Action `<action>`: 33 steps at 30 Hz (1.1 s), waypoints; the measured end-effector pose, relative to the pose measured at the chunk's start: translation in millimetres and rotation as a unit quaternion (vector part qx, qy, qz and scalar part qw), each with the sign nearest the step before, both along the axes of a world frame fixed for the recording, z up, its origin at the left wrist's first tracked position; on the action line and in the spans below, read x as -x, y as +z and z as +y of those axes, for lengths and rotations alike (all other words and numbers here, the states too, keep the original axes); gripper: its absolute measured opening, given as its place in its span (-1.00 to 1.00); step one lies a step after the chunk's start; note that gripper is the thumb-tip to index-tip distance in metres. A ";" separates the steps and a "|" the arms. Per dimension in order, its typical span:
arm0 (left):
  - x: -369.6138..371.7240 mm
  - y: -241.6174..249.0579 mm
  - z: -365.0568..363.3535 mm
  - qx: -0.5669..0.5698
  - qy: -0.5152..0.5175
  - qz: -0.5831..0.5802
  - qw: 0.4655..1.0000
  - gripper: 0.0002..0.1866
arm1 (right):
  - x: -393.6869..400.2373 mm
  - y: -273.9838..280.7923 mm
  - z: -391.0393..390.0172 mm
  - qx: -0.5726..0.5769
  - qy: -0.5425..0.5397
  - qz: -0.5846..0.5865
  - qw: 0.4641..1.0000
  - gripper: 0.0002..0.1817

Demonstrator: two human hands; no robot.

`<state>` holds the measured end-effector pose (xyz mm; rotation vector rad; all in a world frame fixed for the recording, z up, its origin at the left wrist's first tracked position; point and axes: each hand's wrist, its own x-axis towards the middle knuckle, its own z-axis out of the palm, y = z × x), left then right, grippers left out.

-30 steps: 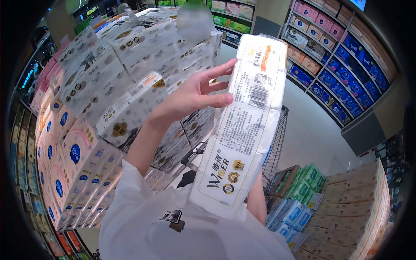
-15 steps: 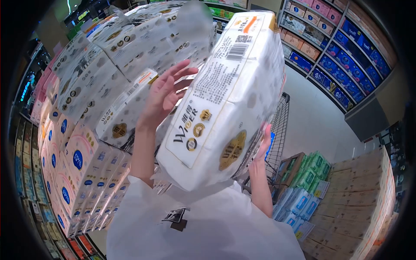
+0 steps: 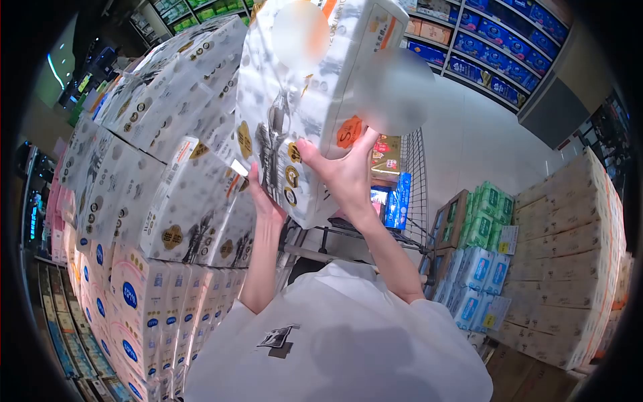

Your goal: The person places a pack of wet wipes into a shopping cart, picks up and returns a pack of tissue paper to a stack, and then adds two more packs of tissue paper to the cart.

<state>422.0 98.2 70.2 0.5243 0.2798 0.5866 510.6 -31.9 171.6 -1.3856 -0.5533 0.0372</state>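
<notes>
A large white wrapped tissue pack with grey, gold and orange print stands tilted upright in front of me, held between both hands. My left hand supports its lower left edge, with most of the fingers hidden behind it. My right hand grips the lower right part, thumb on the printed side and fingers spread toward the right face. Behind the pack, a shopping cart holds a gold-and-red package and a blue package.
A tall stack of similar white tissue packs rises at left above pink-and-white packs. To the right are green packs, blue-and-white packs and a brown stack. Shelves of blue packs line the back.
The tissue pack has been turned so a different side faces me, and it sits higher and further left. My right hand has moved up and inward; my left hand has dropped to the lower edge.
</notes>
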 end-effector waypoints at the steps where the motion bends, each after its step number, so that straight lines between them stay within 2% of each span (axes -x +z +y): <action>1: -4.8 -3.9 -0.7 0.010 -0.004 -0.005 1.000 -0.31 | -1.0 2.4 2.5 0.035 -0.013 -0.020 0.999 0.06; 5: -7.8 -9.5 -1.4 0.004 -0.008 -0.029 1.000 -0.30 | 3.1 3.3 0.5 0.071 -0.031 -0.040 0.996 0.05; 9: -8.5 -2.8 0.5 -0.006 -0.004 0.003 1.000 -0.24 | 1.2 4.0 -4.2 0.069 -0.029 -0.042 0.996 0.05; 13: -11.6 2.7 1.9 -0.005 -0.035 -0.020 0.999 -0.15 | -5.3 -1.6 -7.9 0.021 -0.016 -0.043 0.999 0.03; 14: -9.7 3.8 5.4 -0.001 -0.044 -0.030 0.999 -0.12 | -5.7 -0.2 -12.2 0.013 -0.003 -0.039 0.999 0.10; 15: -10.7 9.9 4.7 0.027 -0.019 -0.043 0.999 -0.24 | -9.5 -11.7 -18.7 0.048 -0.022 -0.071 0.996 0.17; 17: -7.1 6.4 9.8 0.088 -0.061 -0.063 0.992 -0.22 | -20.3 -31.7 -34.8 -0.013 0.073 0.003 0.997 0.19; 18: -5.0 5.0 8.9 0.057 -0.020 -0.040 0.997 -0.19 | -32.5 -43.1 -43.2 -0.069 0.108 -0.026 0.991 0.27; 20: 5.0 6.7 6.1 -0.025 0.053 0.015 0.998 -0.19 | -66.3 -66.1 -80.4 -0.134 0.129 0.049 0.981 0.23; 21: 13.3 8.1 6.3 -0.038 0.024 -0.006 0.999 -0.20 | -74.9 -51.8 -94.1 -0.279 0.151 0.122 0.941 0.21; 22: 21.8 14.2 5.1 -0.107 0.015 -0.005 0.994 -0.21 | -90.2 -34.9 -116.2 -0.338 0.236 0.179 0.893 0.20; 23: 28.7 21.4 4.2 -0.176 0.006 -0.002 0.984 -0.22 | -109.3 -45.1 -131.8 -0.326 0.248 0.186 0.893 0.20; 24: 33.6 23.4 0.9 -0.277 0.040 0.039 0.959 -0.19 | -129.4 -65.5 -143.7 -0.305 0.220 0.232 0.897 0.17; 25: 35.5 24.1 -8.1 -0.395 0.057 0.081 0.913 -0.07 | -137.8 -87.9 -150.5 -0.283 0.188 0.277 0.899 0.14; 26: 34.5 28.0 -19.8 -0.521 0.139 0.078 0.838 0.06 | -135.7 -114.3 -151.8 -0.290 0.112 0.316 0.896 0.08; 27: 32.9 21.4 -28.6 -0.584 0.130 0.064 0.799 0.20 | -133.1 -131.0 -149.9 -0.296 0.037 0.349 0.888 0.03; 28: 38.4 32.6 -38.4 -0.594 0.117 0.068 0.793 0.28 | -114.7 -130.8 -144.0 -0.311 0.047 0.340 0.886 -0.13; 29: 40.8 27.3 -46.1 -0.602 0.113 0.051 0.789 0.32 | -107.9 -136.9 -148.4 -0.239 0.079 0.320 0.913 -0.27; 31: 51.8 28.6 -45.0 -0.629 0.002 0.045 0.776 0.28 | -104.2 -152.1 -139.0 -0.221 0.097 0.341 0.908 -0.27; 32: 57.2 30.1 -44.0 -0.627 0.000 0.055 0.777 0.28 | -98.3 -162.1 -137.5 -0.215 0.107 0.349 0.906 -0.27; 33: 59.9 31.8 -43.7 -0.690 0.037 0.052 0.721 0.23 | -98.1 -168.8 -136.0 -0.211 0.115 0.354 0.904 -0.27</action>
